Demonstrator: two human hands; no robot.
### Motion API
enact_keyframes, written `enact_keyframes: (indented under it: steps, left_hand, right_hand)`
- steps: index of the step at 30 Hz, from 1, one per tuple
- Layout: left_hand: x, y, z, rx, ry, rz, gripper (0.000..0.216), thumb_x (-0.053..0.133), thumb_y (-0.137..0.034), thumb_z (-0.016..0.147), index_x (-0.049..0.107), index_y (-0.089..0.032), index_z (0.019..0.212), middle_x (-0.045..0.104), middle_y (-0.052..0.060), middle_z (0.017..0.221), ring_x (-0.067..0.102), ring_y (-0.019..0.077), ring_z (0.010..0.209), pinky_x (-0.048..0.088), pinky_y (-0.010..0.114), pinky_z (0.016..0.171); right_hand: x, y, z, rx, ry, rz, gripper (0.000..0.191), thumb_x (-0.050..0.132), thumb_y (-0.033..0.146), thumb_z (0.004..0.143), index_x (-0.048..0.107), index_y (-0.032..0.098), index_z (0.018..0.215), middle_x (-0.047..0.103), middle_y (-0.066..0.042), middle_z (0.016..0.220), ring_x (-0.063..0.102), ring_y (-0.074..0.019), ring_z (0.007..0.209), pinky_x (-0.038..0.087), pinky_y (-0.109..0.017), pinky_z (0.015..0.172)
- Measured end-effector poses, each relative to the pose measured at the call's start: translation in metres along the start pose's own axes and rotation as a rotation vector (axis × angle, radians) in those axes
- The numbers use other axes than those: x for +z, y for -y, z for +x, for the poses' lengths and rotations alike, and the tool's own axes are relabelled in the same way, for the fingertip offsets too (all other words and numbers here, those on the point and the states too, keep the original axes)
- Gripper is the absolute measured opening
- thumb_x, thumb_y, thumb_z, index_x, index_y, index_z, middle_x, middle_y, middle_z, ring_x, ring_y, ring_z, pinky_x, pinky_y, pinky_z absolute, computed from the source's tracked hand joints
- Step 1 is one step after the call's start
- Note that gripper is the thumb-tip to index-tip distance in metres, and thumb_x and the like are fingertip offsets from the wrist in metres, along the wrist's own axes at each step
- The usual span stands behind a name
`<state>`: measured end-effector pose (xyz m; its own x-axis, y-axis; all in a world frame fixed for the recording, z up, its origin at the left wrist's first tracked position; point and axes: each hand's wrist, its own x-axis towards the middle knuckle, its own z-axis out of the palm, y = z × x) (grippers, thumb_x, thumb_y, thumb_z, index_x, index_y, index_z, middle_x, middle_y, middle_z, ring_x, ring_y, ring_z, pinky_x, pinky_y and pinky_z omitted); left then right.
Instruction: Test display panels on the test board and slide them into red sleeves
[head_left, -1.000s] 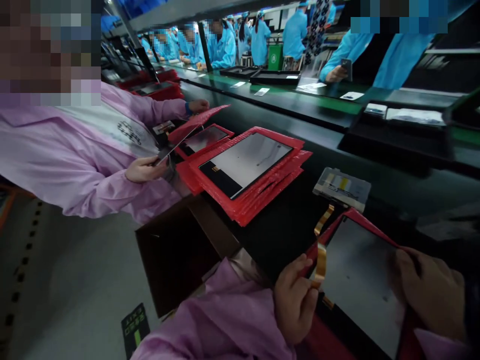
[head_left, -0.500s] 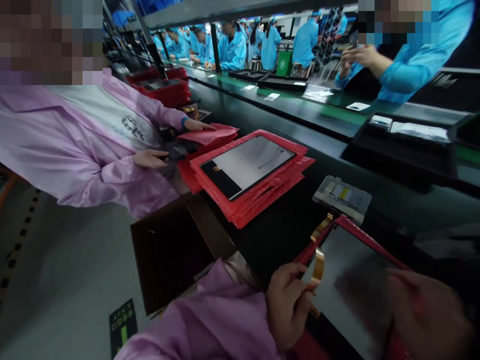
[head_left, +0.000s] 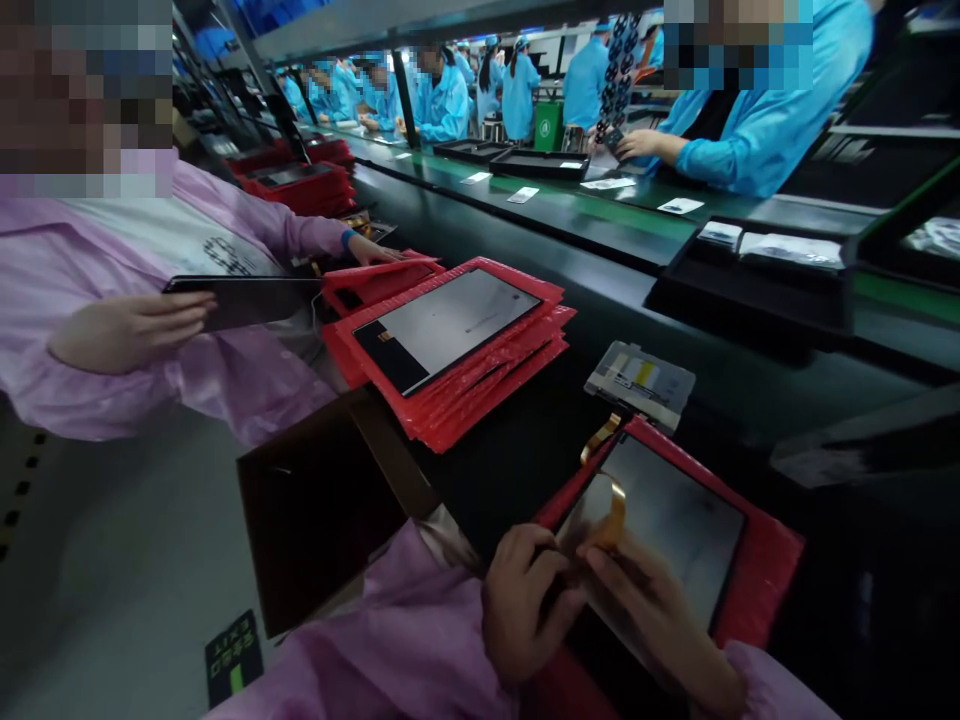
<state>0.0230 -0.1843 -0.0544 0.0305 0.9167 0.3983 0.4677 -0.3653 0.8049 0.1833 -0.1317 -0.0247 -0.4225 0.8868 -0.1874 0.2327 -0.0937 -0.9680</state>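
A flat display panel point(head_left: 675, 500) with a grey face lies in front of me on a red bubble-wrap bag point(head_left: 769, 560). From its near left side a gold flex cable point(head_left: 616, 510) curls upward. My right hand point(head_left: 660, 610) reaches over the panel, its thumb and fingers closed on the lower end of that cable. Close against those fingertips is my left hand point(head_left: 525, 600), fingers curled together; what they pinch is hidden. A second gold flex cable point(head_left: 600, 438) sticks out past the panel's upper left edge, untouched.
Another panel point(head_left: 465, 325) tops a stack of red bubble bags point(head_left: 442, 425). A clear plastic case point(head_left: 641, 382) lies beyond my panel. An open cardboard box point(head_left: 315, 510) stands below left. A pink-sleeved co-worker point(head_left: 247, 220) holds a dark panel point(head_left: 255, 300). Black trays point(head_left: 757, 300) line the conveyor.
My right hand has come in from the right to the gold flex cable. My left hand stays beside it. The co-worker at left has raised a dark panel. The view has shifted slightly.
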Motion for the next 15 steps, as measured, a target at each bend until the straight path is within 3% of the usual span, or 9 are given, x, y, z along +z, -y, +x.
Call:
enact_keyframes:
  steps: [4, 7, 9, 11, 13, 15]
  left_hand:
    - [-0.024, 0.002, -0.001, -0.050, 0.015, -0.090, 0.021, 0.050, -0.038, 0.091, 0.058, -0.019, 0.097, 0.055, 0.006, 0.102, 0.054, 0.0133, 0.097, 0.045, 0.024, 0.085]
    - [-0.051, 0.009, -0.005, -0.265, 0.033, -0.030, 0.028, 0.048, -0.041, 0.092, 0.056, -0.016, 0.082, 0.055, 0.003, 0.083, 0.052, 0.0105, 0.078, 0.042, 0.021, 0.072]
    - [-0.067, 0.016, -0.010, -0.518, 0.191, 0.029, 0.043, 0.044, -0.052, 0.091, 0.054, -0.015, 0.071, 0.054, 0.002, 0.070, 0.047, 0.0097, 0.066, 0.036, 0.022, 0.061]
    - [-0.076, 0.022, -0.016, -0.685, 0.484, 0.040, 0.056, 0.043, -0.066, 0.085, 0.059, -0.015, 0.068, 0.055, 0.002, 0.064, 0.045, 0.0097, 0.058, 0.031, 0.023, 0.054]
    - [-0.077, 0.025, -0.020, -0.703, 0.740, -0.001, 0.065, 0.044, -0.076, 0.078, 0.067, -0.015, 0.074, 0.060, 0.004, 0.065, 0.046, 0.0108, 0.056, 0.031, 0.024, 0.052]
    - [-0.071, 0.026, -0.022, -0.676, 0.804, -0.142, 0.068, 0.048, -0.078, 0.074, 0.072, -0.016, 0.091, 0.069, 0.007, 0.082, 0.057, 0.0151, 0.067, 0.042, 0.024, 0.061]
  right_hand:
    - [-0.012, -0.006, 0.006, 0.160, 0.012, 0.352, 0.038, 0.063, 0.054, 0.085, 0.059, 0.016, 0.086, 0.051, -0.001, 0.073, 0.043, -0.0067, 0.060, 0.034, -0.018, 0.053]
    - [-0.017, -0.004, 0.011, 0.167, 0.050, 0.486, 0.041, 0.065, 0.055, 0.083, 0.058, 0.014, 0.081, 0.048, 0.000, 0.070, 0.042, -0.0063, 0.059, 0.032, -0.019, 0.054]
    - [-0.018, 0.000, 0.012, 0.167, 0.042, 0.492, 0.043, 0.067, 0.055, 0.082, 0.059, 0.013, 0.080, 0.047, -0.001, 0.069, 0.042, -0.0061, 0.059, 0.033, -0.019, 0.054]
    - [-0.018, 0.002, 0.011, 0.173, 0.024, 0.478, 0.045, 0.069, 0.056, 0.079, 0.060, 0.012, 0.078, 0.049, -0.001, 0.070, 0.041, -0.0054, 0.058, 0.031, -0.018, 0.053]
    - [-0.017, 0.001, 0.011, 0.191, 0.006, 0.474, 0.045, 0.071, 0.056, 0.078, 0.061, 0.013, 0.078, 0.051, -0.002, 0.072, 0.042, -0.0057, 0.059, 0.031, -0.018, 0.052]
    - [-0.017, -0.002, 0.010, 0.211, -0.001, 0.491, 0.042, 0.071, 0.054, 0.078, 0.062, 0.013, 0.080, 0.052, -0.003, 0.075, 0.044, -0.0067, 0.062, 0.035, -0.018, 0.054]
